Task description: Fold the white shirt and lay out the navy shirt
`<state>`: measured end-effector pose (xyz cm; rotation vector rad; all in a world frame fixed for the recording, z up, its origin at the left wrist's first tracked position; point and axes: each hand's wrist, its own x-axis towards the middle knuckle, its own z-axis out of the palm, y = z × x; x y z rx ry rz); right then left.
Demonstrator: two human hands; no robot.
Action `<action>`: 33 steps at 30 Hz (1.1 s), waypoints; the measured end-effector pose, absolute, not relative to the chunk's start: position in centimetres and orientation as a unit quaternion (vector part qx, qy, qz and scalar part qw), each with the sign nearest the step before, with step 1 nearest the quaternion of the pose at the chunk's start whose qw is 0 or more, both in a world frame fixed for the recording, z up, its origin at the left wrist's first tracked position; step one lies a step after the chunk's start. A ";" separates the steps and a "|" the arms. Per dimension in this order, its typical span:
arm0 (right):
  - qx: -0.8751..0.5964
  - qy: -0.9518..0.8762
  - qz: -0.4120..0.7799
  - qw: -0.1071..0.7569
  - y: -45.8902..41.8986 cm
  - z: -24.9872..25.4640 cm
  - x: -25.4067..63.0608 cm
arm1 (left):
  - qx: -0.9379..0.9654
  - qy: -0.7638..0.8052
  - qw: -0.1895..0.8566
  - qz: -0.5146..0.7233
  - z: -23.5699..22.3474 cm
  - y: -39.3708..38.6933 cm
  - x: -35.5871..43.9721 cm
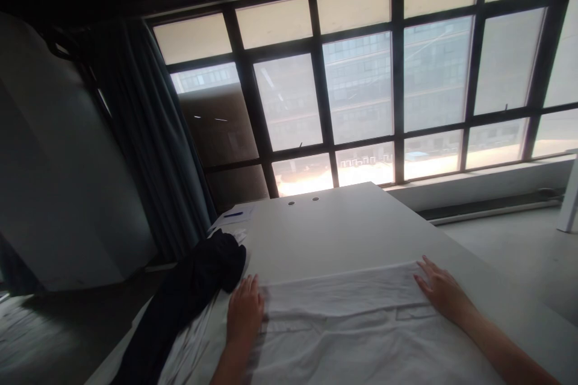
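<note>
Your left hand (245, 310): open, flat on the white garment (343, 337).
Your right hand (445, 292): open, flat at its far right edge.
Garment: spread on a white table (343, 234), just beside a black cloth (189, 289).

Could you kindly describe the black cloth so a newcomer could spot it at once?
From the big window, follow the white table back toward the viewer. Along its left edge, just left of the left hand resting on a white cloth, lies a crumpled black cloth, the only dark fabric.
</note>
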<state>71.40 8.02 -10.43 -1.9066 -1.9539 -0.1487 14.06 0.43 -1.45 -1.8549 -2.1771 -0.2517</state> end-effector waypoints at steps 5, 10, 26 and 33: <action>-0.585 -0.780 -0.036 0.220 4.9 -7.4 65.2 | -0.838 -0.500 0.050 -0.214 -0.1 -1.8 24.2; -0.456 -0.861 0.080 0.211 0.2 -6.8 56.3 | -0.910 -0.366 -0.024 -0.193 -2.9 -4.1 31.1; -0.467 -0.856 0.102 0.198 -2.1 -4.2 55.2 | -0.865 -0.469 -0.066 -0.169 -2.3 -3.5 28.9; -0.507 -0.844 0.120 0.127 -0.6 -3.1 59.0 | -0.845 -0.497 -0.102 -0.171 -2.1 -3.4 28.9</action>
